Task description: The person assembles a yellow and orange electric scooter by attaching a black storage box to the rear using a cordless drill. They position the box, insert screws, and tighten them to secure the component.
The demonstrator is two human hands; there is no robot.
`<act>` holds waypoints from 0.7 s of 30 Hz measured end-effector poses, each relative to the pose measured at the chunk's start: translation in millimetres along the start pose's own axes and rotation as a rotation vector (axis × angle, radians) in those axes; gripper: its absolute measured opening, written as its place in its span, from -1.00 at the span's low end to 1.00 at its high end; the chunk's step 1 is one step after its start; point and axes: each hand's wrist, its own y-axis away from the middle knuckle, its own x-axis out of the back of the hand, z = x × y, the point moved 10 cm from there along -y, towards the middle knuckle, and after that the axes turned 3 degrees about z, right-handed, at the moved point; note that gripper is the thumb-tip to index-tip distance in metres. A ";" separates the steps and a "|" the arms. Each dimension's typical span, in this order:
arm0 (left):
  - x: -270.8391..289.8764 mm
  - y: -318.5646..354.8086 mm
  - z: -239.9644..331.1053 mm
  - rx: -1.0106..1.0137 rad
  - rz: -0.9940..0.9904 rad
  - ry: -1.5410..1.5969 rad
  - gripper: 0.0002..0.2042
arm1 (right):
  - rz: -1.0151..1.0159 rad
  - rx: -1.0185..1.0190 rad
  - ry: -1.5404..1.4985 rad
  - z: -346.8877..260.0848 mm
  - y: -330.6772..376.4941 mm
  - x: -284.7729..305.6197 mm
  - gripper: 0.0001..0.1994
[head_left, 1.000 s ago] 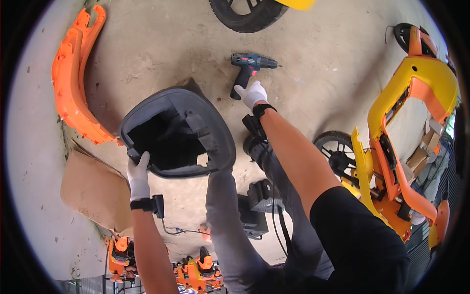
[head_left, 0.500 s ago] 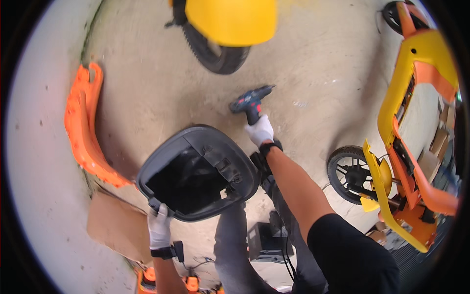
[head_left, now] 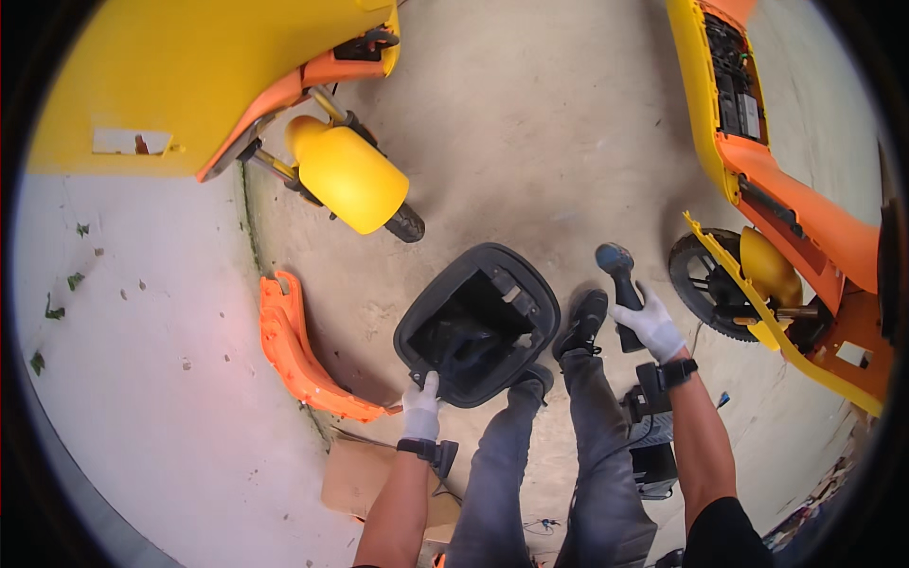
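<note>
My left hand (head_left: 421, 407), in a white glove, grips the near-left edge of a black plastic storage tub (head_left: 434, 281). The tub is held in the air in front of my legs, its hollow inside facing up. A dark blue cordless drill (head_left: 620, 269) is in my gloved right hand (head_left: 654, 324), off to the right of the tub. My fingers close around its handle. Drill and tub are apart.
A yellow-and-orange scooter (head_left: 350, 180) stands at the upper left, another (head_left: 762, 251) on the right. An orange curved panel (head_left: 298, 355) lies left of the tub. Near my legs are a cardboard box (head_left: 355, 478) and a black case (head_left: 653, 469).
My view has swung, bringing the upper-left scooter further in. The drill has come from ahead of the tub to its right side, beside my leg. Both hands keep their hold.
</note>
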 end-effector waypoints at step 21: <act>-287.9 209.7 322.9 -1.006 -0.347 -1.155 -0.57 | 0.376 0.203 -0.558 -166.3 243.0 171.0 -0.82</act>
